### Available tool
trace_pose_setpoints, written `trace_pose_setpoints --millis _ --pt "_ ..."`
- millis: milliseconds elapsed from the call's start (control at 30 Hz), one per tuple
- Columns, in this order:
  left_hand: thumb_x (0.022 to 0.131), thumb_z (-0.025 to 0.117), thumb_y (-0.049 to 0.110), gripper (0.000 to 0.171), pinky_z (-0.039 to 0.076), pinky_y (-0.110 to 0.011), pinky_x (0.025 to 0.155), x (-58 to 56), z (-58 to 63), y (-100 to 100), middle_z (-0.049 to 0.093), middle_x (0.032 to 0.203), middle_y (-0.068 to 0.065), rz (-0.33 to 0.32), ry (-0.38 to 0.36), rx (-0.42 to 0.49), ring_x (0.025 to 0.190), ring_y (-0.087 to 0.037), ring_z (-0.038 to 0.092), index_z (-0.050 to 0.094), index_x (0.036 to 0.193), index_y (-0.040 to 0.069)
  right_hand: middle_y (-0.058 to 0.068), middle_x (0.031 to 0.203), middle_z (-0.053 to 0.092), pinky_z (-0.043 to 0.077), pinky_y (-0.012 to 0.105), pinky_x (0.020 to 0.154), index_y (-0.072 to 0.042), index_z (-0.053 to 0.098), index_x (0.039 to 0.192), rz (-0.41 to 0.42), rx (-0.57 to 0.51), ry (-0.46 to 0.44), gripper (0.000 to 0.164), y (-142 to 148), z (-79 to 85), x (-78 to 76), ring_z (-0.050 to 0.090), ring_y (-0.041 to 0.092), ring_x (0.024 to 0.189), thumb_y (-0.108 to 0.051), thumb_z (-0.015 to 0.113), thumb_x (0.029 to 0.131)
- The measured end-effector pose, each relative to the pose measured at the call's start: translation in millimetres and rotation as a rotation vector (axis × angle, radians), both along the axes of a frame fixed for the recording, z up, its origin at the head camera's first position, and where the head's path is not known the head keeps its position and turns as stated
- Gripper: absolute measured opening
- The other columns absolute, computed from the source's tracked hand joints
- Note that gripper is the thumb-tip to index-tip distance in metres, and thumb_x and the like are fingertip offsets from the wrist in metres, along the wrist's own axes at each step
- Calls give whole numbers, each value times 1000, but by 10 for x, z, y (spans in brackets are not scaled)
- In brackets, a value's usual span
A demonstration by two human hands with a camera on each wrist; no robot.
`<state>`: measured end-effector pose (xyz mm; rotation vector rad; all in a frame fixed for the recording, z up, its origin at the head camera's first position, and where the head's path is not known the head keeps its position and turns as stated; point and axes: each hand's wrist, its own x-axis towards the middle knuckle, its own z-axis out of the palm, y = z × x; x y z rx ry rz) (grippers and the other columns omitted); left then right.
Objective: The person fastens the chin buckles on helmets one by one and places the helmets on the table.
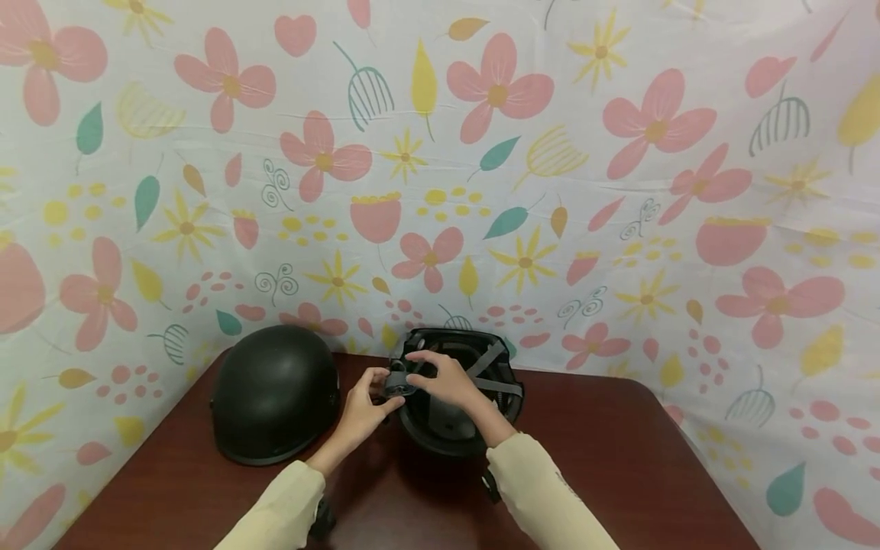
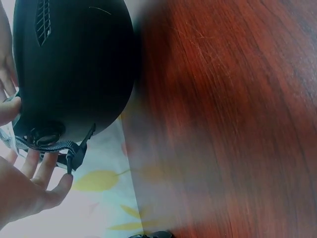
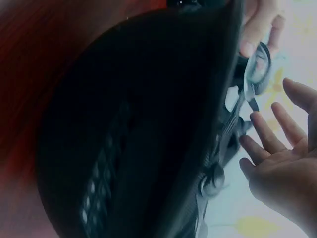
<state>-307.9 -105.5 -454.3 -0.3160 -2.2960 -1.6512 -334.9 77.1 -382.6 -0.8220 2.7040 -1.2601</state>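
A: Head view. Where is it?
B: Black helmet (image 1: 457, 426) toward 6 o'clock of centre, seemingly resting on the table (image 1: 605, 458), hollow side up. Second helmet (image 1: 275, 393) at its 9 o'clock, dome up. Looks near-round from here; we can't fix a long axis.
A: Hands?
B: Both at the black helmet's 9 o'clock edge. Left hand (image 1: 360, 416): fingers clamped on a strap fitting (image 1: 399, 384). Right hand (image 1: 447, 380) at its 3 o'clock, thumb and index apart.
A: Best handling?
B: The step looks like working that fitting. We'd steady it with the left, bring the right fingertips in lightly, no tugging; a rounded shell could rock.
A: Left wrist view?
B: Rim runs 12 to 6, seemingly the longer way; dome toward 3. Left fingers under the strap (image 2: 62, 145), near 8. We'd keep it untwisted.
A: Right wrist view?
B: Hollow faces 3, rim slants 1 to 6. Right fingers spread, gripping nothing; strap contact, we can't tell.
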Motion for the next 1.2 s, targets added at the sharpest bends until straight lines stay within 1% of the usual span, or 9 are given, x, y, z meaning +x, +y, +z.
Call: trace_pose_setpoints --millis 33,67,367,500,633,767,900,1033,1200 --pt "85 75 10 44 55 -37 79 0 -1 7 59 117 -19 3 5 -2 101 -33 63 55 124 5 16 137 58 46 53 99 -8 58 134 5 -5 -3 41 -20 -16 2 55 37 124 -21 63 96" --pt "85 75 10 44 55 -39 80 -3 -5 11 59 117 -19 4 10 -3 101 -32 63 55 123 4 16 136 58 45 54 101 -9 59 133 9 -4 -6 40 -38 -28 8 53 37 127 -21 64 95" --pt "84 75 8 44 53 -33 77 8 29 46 60 115 -18 0 27 -48 96 -28 63 55 123 3 18 125 58 50 47 96 -4 63 124 7 43 15 37 -109 -129 7 58 35 114 -23 68 93" --pt "85 74 10 45 54 -39 79 11 68 22 59 116 -19 -35 16 -68 98 -31 63 54 125 3 17 126 59 51 46 96 -7 63 124 -19 30 -8 35 -89 -160 -11 57 33 116 -22 67 93" --pt "88 73 17 47 53 -43 85 11 78 -33 59 116 -17 -37 -3 -70 102 -32 62 52 128 3 18 127 60 51 46 96 -7 63 125 -18 20 -13 35 -70 -178 -13 58 34 117 -24 64 95" --pt "93 67 22 41 53 -37 83 -7 91 -83 62 112 -16 6 12 -48 99 -29 63 53 126 2 19 130 60 51 46 96 -7 63 126 -9 2 -16 36 -43 -169 3 59 35 119 -27 62 97" --pt "98 60 22 32 50 -28 78 -63 114 -114 65 107 -15 72 34 -27 92 -24 62 57 122 1 18 127 63 53 45 92 -7 64 125 -22 -39 -31 34 6 -142 16 62 34 114 -27 62 97" --pt "100 55 14 24 48 -26 73 -91 120 -128 65 108 -19 120 19 -5 91 -26 62 60 118 -1 14 120 67 55 41 87 -10 64 123 -41 -84 -41 32 62 -120 10 67 28 105 -27 62 97" --pt "100 50 4 22 47 -26 70 -96 95 -127 64 113 -23 133 -18 1 93 -31 63 60 119 -3 12 114 68 54 38 85 -10 65 122 -69 -130 -50 30 139 -104 0 67 24 99 -26 62 96"
